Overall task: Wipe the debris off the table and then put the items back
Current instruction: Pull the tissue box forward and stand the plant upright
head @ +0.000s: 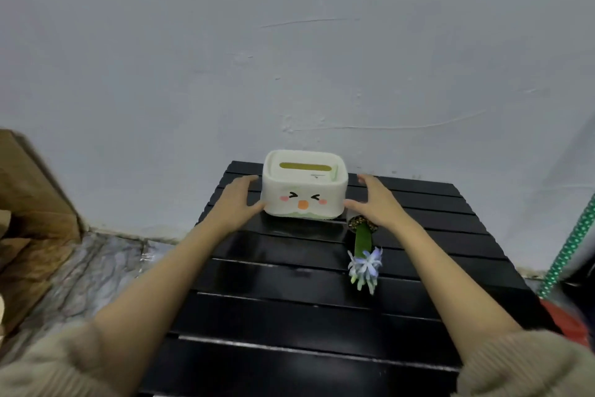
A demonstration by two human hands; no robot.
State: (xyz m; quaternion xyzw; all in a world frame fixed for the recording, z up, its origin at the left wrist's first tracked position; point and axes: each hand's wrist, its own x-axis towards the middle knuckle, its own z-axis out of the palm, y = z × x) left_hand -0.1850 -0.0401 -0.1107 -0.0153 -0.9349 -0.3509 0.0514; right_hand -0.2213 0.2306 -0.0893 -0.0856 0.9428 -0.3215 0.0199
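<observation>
A white tissue box (304, 190) with a cartoon face stands at the back of the black slatted table (289, 316), close to the wall. My left hand (238, 200) and my right hand (376, 203) flank its two sides. Both thumbs touch its lower corners, while the fingers are spread and slightly off its sides. Just right of the box, a small potted artificial flower (363, 255) lies on its side under my right wrist. Its pale blue bloom points towards me. I see no debris on the table.
Brown cardboard (29, 203) leans at the left above a patterned floor. A green dotted roll (573, 252) and something red (566, 319) sit off the table's right edge. A pale wall rises directly behind the table.
</observation>
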